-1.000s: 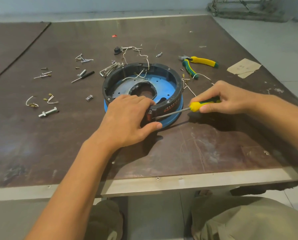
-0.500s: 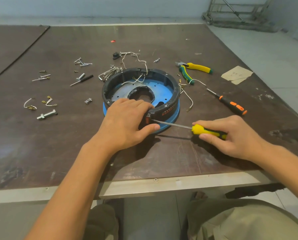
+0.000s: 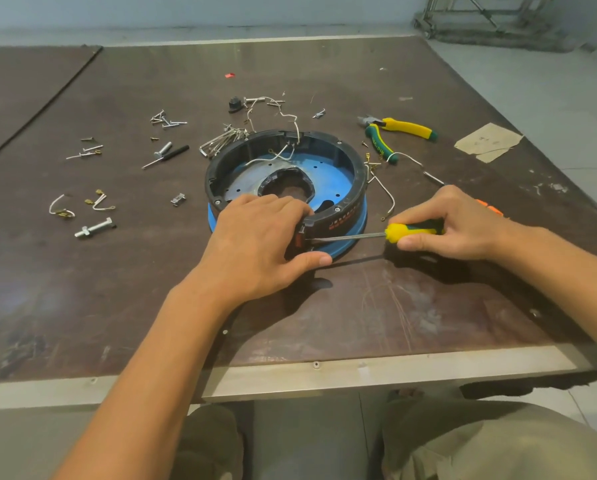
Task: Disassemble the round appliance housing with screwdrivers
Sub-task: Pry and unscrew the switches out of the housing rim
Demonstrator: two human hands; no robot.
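A round appliance housing, a black ring on a blue base, lies in the middle of the dark table. My left hand grips its near rim, thumb along the base. My right hand is closed on the yellow-and-green handle of a screwdriver. The shaft runs left and its tip sits at the small red-and-black part on the housing's near side, right beside my left fingers. White wires trail out over the far rim.
Yellow-and-green pliers lie right of the housing, and an orange-handled screwdriver peeks out behind my right hand. Loose screws, a bolt, wire clips and a black tool are scattered left. A cardboard scrap sits far right.
My right hand swung the screwdriver from level to a lower, nearer angle, then back up to level on the right. The tip stayed at the housing's near side. My left hand held still.
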